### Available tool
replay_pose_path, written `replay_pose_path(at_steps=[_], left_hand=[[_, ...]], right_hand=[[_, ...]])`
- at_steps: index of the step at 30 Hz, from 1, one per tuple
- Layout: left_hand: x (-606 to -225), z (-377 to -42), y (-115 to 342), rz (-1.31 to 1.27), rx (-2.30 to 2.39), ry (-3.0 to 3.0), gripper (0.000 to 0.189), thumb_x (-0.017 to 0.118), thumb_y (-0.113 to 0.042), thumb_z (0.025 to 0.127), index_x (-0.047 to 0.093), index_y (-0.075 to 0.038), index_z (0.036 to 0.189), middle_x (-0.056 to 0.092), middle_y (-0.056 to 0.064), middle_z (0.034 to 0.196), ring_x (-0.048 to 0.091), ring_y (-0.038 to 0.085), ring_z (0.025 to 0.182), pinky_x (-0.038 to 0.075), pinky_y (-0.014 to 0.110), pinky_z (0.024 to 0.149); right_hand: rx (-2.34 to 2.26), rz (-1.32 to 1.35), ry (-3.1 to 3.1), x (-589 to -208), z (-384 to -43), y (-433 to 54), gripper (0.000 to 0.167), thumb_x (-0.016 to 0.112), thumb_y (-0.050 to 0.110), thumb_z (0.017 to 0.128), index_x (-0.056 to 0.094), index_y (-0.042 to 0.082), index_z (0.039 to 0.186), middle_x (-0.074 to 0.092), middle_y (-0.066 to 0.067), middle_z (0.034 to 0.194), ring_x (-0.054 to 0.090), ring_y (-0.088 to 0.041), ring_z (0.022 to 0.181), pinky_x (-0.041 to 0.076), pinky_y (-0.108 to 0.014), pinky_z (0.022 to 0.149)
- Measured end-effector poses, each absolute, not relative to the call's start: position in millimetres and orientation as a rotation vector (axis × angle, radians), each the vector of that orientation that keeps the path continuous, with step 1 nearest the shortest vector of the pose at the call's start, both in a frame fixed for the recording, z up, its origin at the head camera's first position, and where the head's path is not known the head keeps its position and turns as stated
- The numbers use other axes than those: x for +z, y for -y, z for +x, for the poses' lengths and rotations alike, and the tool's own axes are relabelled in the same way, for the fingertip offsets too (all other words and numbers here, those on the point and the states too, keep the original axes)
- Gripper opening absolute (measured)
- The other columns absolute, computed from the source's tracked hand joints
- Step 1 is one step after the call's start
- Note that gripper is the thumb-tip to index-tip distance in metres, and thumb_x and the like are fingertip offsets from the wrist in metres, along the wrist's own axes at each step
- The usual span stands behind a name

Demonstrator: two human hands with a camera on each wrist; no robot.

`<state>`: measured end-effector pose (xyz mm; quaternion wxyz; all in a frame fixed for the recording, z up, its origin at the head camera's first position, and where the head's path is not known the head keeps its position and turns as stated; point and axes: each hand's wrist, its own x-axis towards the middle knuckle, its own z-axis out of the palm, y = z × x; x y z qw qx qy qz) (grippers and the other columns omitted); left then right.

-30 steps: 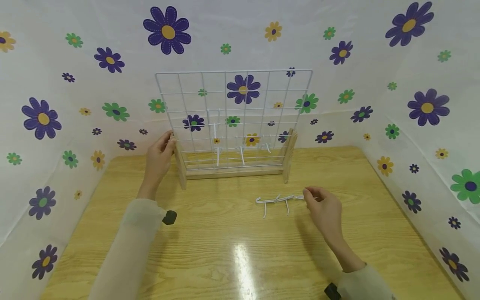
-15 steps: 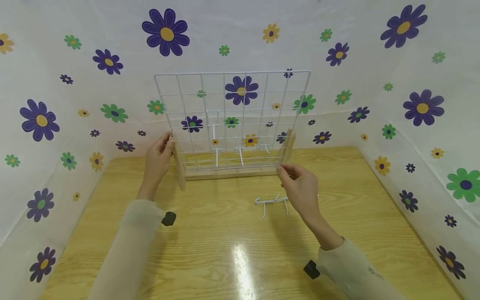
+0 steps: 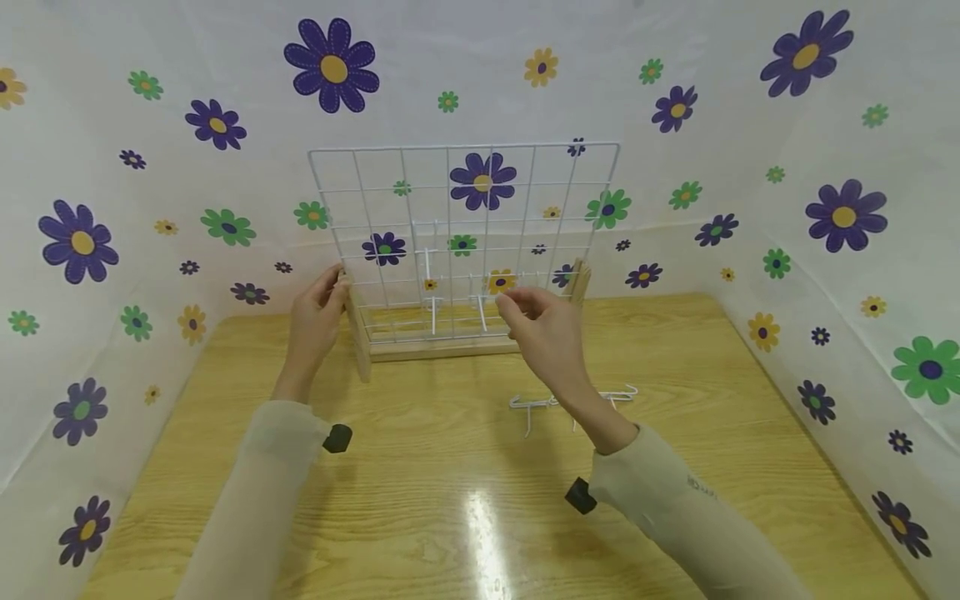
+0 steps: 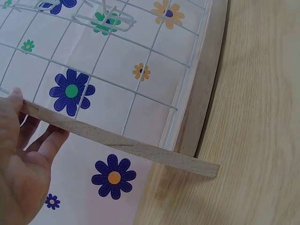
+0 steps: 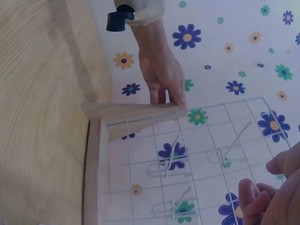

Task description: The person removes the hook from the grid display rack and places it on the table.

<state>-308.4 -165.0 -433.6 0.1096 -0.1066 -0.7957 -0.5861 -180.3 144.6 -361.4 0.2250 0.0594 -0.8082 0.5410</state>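
Observation:
A white wire grid panel (image 3: 468,183) stands upright in a wooden stand (image 3: 442,350). My left hand (image 3: 317,321) grips the stand's left side post (image 4: 122,138), thumb on one side and fingers on the other. Several white metal hooks hang on the grid, among them one high hook (image 3: 428,262) and a lower hook (image 3: 481,312). In front of the grid's lower right is my right hand (image 3: 553,337), fingers bent. The right wrist view shows its thumb (image 5: 281,163) apart from the fingers, with nothing visible between them. It covers the rightmost hook in the head view.
On the table (image 3: 420,467), a row of loose white hooks (image 3: 528,404) lies in front of the stand, partly behind my right forearm. A flowered cloth (image 3: 720,142) rises behind the stand and along both sides.
My right hand has left the loose hooks on the table and moved left and up to the grid. The hooks there stay put. My left hand keeps its hold on the side post.

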Motion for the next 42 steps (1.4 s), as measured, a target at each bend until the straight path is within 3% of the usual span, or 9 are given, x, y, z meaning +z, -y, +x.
replay_pose_path(at_steps=[8,15,24,30,35,42], left_hand=[[-434,-308,166,-0.324,-1.723,2.337,0.054,0.049,-0.033,0.111,0.044,-0.002,0.155,0.046,0.016,0.157,0.053,0.035,0.136,0.050,0.037,0.108],[-436,-309,166,-0.318,-1.724,2.338,0.053,0.050,-0.031,0.111,0.044,-0.002,0.155,0.047,0.017,0.156,0.054,0.035,0.134,0.051,0.038,0.107],[-403,-283,156,-0.289,-1.776,2.374,0.048,0.047,-0.016,0.112,0.040,0.002,0.156,0.043,0.023,0.158,0.049,0.040,0.138,0.045,0.047,0.112],[-404,-285,156,-0.311,-1.755,2.370,0.048,0.044,-0.017,0.112,0.039,0.003,0.156,0.043,0.024,0.157,0.049,0.044,0.137,0.046,0.048,0.110],[-404,-285,156,-0.306,-1.749,2.377,0.048,0.045,-0.016,0.112,0.040,0.001,0.156,0.042,0.024,0.158,0.049,0.042,0.138,0.047,0.046,0.110],[-429,-305,164,-0.311,-1.743,2.344,0.049,0.048,-0.024,0.112,0.043,-0.004,0.156,0.044,0.016,0.159,0.052,0.035,0.137,0.048,0.045,0.110]], right_hand=[[1.507,0.215,2.332,-345,-196,-121,0.028,0.068,0.022,0.102,0.076,-0.002,0.113,0.075,-0.011,0.089,0.067,-0.021,0.064,0.044,-0.021,0.046],[1.543,0.253,2.330,-339,-207,-104,0.029,0.069,0.023,0.101,0.075,-0.003,0.113,0.074,-0.011,0.089,0.068,-0.020,0.064,0.054,-0.024,0.053],[1.514,0.278,2.335,-339,-218,-90,0.032,0.070,0.027,0.100,0.076,-0.002,0.111,0.075,-0.008,0.089,0.068,-0.017,0.066,0.055,-0.027,0.056],[1.490,0.253,2.352,-339,-220,-80,0.045,0.075,0.038,0.096,0.075,-0.002,0.116,0.075,-0.009,0.096,0.069,-0.019,0.083,0.058,-0.031,0.065],[1.380,0.228,2.394,-339,-220,-74,0.047,0.077,0.040,0.094,0.074,0.001,0.119,0.076,-0.008,0.097,0.070,-0.019,0.084,0.055,-0.029,0.056],[1.335,0.287,2.349,-342,-219,-72,0.040,0.079,0.028,0.094,0.072,-0.002,0.120,0.075,-0.007,0.090,0.069,-0.015,0.071,0.045,-0.022,0.046]])
